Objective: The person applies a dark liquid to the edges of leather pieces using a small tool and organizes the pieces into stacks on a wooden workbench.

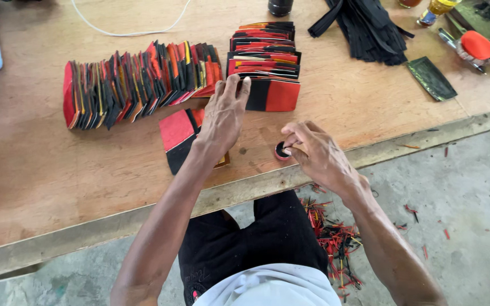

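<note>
My left hand (224, 113) lies flat with fingers spread on a red and black folded piece (178, 136) on the wooden board (41, 164), its fingertips reaching the front piece of a red and black stack (265, 62). My right hand (313, 150) pinches a small round red cap with a dark centre (282, 151) that sits on the board near its front edge. A long fanned row of red, black and yellow folded pieces (137, 82) lies to the left of my left hand.
A bundle of black strips (370, 25) lies at the back right, beside a dark flat piece (431, 78), a red lid (477, 45) and small bottles (435, 8). A white cord (131, 31) crosses the back. Red and black scraps (330, 238) litter the concrete floor.
</note>
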